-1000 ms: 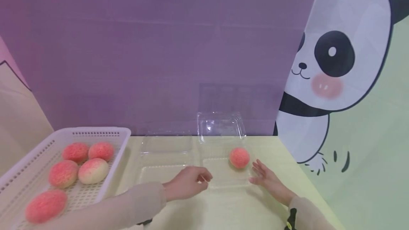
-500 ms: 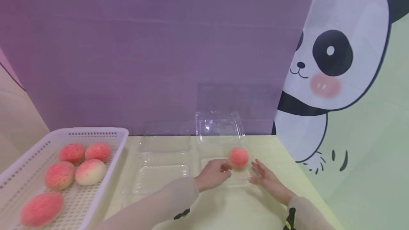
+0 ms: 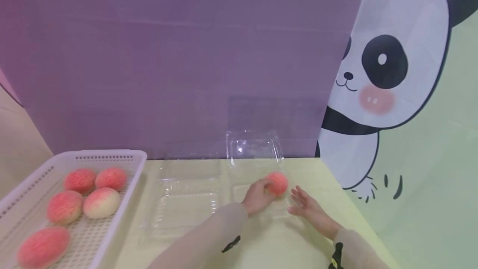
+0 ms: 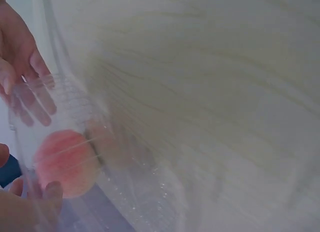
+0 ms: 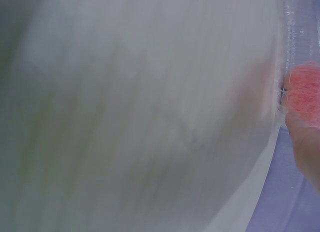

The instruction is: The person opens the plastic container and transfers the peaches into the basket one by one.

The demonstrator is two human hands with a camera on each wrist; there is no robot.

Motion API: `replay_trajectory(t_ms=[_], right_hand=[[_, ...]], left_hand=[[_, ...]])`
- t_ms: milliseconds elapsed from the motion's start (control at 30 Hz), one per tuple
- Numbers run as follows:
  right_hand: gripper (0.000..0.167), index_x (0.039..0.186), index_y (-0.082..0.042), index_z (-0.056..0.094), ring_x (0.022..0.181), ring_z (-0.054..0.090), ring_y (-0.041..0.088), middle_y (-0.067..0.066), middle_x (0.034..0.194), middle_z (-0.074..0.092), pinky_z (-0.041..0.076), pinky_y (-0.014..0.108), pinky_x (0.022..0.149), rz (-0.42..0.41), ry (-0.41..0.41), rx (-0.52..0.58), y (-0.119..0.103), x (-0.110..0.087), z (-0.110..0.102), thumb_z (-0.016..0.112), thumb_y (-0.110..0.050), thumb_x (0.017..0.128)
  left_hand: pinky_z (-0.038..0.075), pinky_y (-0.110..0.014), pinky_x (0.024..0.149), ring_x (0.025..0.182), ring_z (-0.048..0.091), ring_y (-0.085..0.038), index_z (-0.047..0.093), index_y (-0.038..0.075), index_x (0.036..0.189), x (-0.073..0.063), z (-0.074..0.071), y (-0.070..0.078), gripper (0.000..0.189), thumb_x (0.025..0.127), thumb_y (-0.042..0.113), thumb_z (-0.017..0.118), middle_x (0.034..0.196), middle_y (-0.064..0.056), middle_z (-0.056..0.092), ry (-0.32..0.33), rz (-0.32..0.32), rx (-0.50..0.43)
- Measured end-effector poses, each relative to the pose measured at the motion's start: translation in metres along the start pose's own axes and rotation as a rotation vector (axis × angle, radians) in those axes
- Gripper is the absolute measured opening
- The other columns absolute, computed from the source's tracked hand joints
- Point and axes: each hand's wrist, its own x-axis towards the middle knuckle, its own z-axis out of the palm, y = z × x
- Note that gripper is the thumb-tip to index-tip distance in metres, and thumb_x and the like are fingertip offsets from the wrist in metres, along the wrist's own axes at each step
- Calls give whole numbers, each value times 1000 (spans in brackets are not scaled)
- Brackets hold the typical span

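A round pink bun [image 3: 278, 182] sits at the right side of an unlidded clear plastic box [image 3: 274, 215]. My left hand [image 3: 258, 197] grips the bun from its left, fingers curled along its side. In the left wrist view that bun [image 4: 70, 162] shows through clear plastic, with a fingertip overlapping its lower edge. My right hand [image 3: 311, 213] is spread at the right side of the box, fingers loosely extended and holding nothing. Only the edge of the bun [image 5: 304, 94] and one finger [image 5: 305, 147] show in the right wrist view.
A white perforated basket [image 3: 89, 256] with several pink and cream buns [image 3: 102, 203] stands at the left. Another clear plastic box [image 3: 186, 215] lies unlidded beside the first one. A purple backdrop [image 3: 186, 74] rises behind the table, with a panda picture [image 3: 403, 11] at right.
My left hand has moved right across the box to the bun and now holds its left side. The right hand stays almost still. The view has shifted slightly.
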Motion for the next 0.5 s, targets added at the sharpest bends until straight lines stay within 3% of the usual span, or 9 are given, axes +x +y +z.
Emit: replay_trajectory(t_ms=[200,500], right_hand=[[88,146,-4,0,138,16,34,19,152,12,21,50,110,-5,-1,-9,1,3,-2,62,-15,86],[88,146,-3,1,137,17,35,19,151,14,23,50,109,-5,8,-8,0,2,0,63,-15,85]], left_hand=[[40,-45,100,114,52,-29,54,3,123,20,10,-12,51,74,2,68,122,-13,56,73,35,16],[33,-43,107,129,39,-27,45,7,133,37,22,-26,58,79,10,67,141,-9,40,31,56,132]])
